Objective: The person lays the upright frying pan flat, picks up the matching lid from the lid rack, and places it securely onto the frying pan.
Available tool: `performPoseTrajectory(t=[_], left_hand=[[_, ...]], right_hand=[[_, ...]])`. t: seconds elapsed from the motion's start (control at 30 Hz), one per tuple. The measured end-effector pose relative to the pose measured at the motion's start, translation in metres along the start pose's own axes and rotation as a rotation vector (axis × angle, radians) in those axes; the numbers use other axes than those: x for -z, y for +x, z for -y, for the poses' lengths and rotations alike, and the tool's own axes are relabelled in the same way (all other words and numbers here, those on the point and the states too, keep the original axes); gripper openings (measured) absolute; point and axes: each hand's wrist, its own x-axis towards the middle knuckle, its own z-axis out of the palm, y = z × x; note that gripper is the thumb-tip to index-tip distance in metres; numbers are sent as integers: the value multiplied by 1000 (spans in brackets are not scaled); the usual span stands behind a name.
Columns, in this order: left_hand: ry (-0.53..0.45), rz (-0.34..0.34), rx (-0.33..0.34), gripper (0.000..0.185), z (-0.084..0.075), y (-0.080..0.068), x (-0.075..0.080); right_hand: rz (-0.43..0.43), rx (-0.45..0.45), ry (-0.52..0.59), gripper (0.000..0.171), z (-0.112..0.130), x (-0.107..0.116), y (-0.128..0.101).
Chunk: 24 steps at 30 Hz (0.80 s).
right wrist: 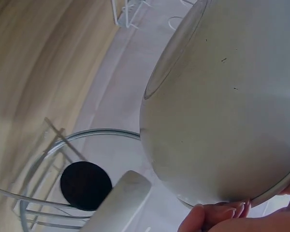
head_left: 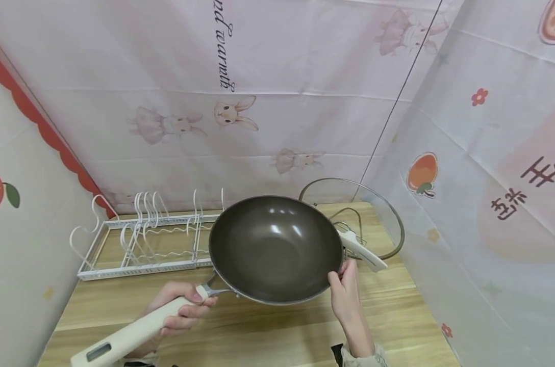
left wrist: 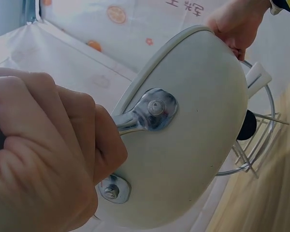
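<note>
A wok (head_left: 273, 250) with a dark brown inside and a cream outside is held up over the table, its inside facing the head camera. My left hand (head_left: 181, 308) grips its long cream handle (head_left: 135, 331) near the metal fork that joins the wok. At the opposite side, my right hand (head_left: 346, 293) pinches the rim, thumb on the inside and fingers beneath. Two metal brackets (left wrist: 157, 108) fix the handle to the cream outer wall (left wrist: 198, 125). In the right wrist view, the right fingertips (right wrist: 227, 210) press against the wok's underside by the rim.
A white wire rack (head_left: 144, 265) with upright loops stands at the back left. Behind the wok on the right, a glass lid (head_left: 402, 232) leans in a wire stand (right wrist: 48, 205), with a white handle (head_left: 364, 253) and black disc (right wrist: 86, 186). Printed cloth (head_left: 277, 76) surrounds the wooden table (head_left: 241, 341).
</note>
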Motion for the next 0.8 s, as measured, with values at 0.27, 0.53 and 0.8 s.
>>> performPoseTrajectory(t=[0.27, 0.53, 0.8], left_hand=[[-29, -10, 10, 17, 12, -1, 11], [-37, 25, 15, 16, 18, -1, 14], [15, -86, -20, 16, 27, -3, 9]], right_hand=[[2, -27, -18, 17, -14, 1, -10], [16, -58, 20, 18, -17, 2, -16], [53, -104, 35, 17, -22, 2, -23]])
